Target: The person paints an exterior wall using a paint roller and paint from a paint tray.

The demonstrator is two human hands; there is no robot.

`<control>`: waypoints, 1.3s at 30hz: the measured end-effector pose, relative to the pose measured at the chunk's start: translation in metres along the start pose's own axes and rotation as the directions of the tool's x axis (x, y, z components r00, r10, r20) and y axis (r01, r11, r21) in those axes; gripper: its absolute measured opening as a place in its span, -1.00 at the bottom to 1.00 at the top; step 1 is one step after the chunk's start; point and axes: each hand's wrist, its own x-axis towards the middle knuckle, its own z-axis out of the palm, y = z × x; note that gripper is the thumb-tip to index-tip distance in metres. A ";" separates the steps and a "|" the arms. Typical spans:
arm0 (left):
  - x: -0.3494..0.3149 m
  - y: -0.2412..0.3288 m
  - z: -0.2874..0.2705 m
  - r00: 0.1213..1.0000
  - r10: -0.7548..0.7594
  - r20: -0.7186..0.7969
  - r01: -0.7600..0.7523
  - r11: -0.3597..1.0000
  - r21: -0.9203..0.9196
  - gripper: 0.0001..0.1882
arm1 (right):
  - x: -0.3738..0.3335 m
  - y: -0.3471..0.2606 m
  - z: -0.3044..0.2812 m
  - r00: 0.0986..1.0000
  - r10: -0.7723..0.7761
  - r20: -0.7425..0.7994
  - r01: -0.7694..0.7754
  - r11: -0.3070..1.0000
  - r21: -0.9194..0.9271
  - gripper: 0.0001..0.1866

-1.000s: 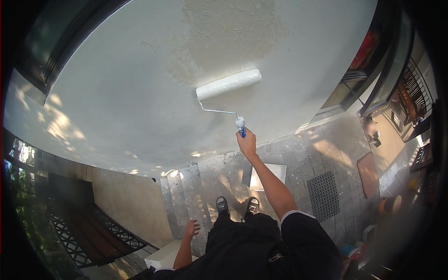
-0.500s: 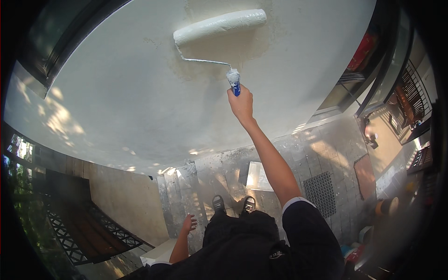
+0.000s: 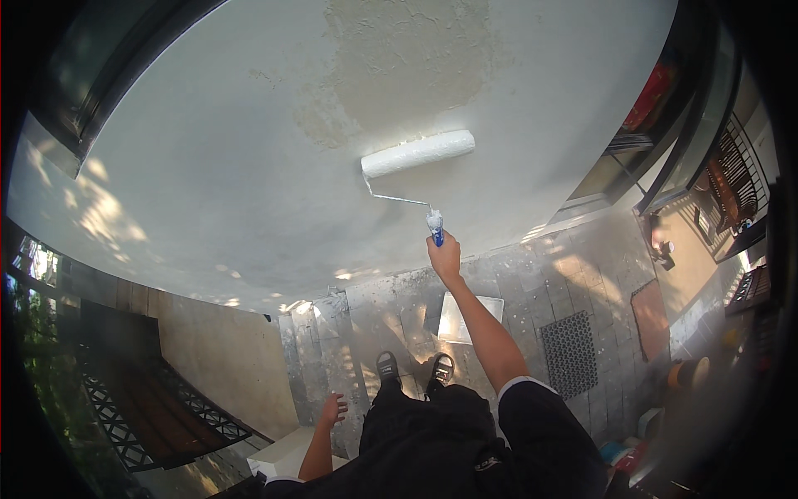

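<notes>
My right hand (image 3: 445,254) is wrapped round the blue handle of a paint roller (image 3: 418,153). The roller's white, paint-covered sleeve lies against a pale wall (image 3: 224,158), tilted slightly up to the right. Just above the sleeve, a rough beige patch (image 3: 407,62) shows on the wall, with white coating around it. My left hand (image 3: 335,408) hangs low at my side, holding nothing, its fingers partly spread. On the floor by my right forearm lies a white paint tray (image 3: 454,323), partly hidden by that arm.
A dark perforated mat (image 3: 570,353) and a reddish mat (image 3: 650,320) lie on the grey tiled floor (image 3: 515,391). At the lower left stands a bench with lattice sides (image 3: 158,407), near a white box (image 3: 287,456). Dark window frames border the wall on both sides.
My right hand has drawn the roller down the wall and slightly right, uncovering more of the beige patch. My left hand has barely moved.
</notes>
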 end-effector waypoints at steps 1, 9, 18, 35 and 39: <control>0.000 -0.002 0.000 1.000 -0.001 0.000 0.001 1.000 -0.001 -0.39 | -0.003 0.002 0.001 1.000 0.005 -0.003 -0.005 1.000 -0.003 -0.78; -0.007 0.002 0.012 0.998 0.055 -0.029 -0.056 0.998 -0.022 -0.38 | 0.024 -0.046 -0.016 1.000 0.002 0.015 -0.002 1.000 -0.014 -0.78; 0.007 0.013 0.017 0.998 0.061 -0.008 -0.061 0.998 0.000 -0.36 | 0.068 -0.125 -0.050 0.997 -0.076 0.023 0.075 0.996 0.046 -0.82; 0.008 -0.024 0.005 1.000 0.015 0.019 -0.015 1.000 0.003 -0.35 | 0.009 0.005 -0.024 1.000 -0.002 -0.014 0.002 0.999 -0.040 -0.76; -0.003 -0.008 0.012 0.997 0.078 0.002 -0.078 0.996 0.032 -0.36 | 0.023 -0.006 -0.030 1.000 0.025 -0.013 -0.026 0.998 -0.054 -0.76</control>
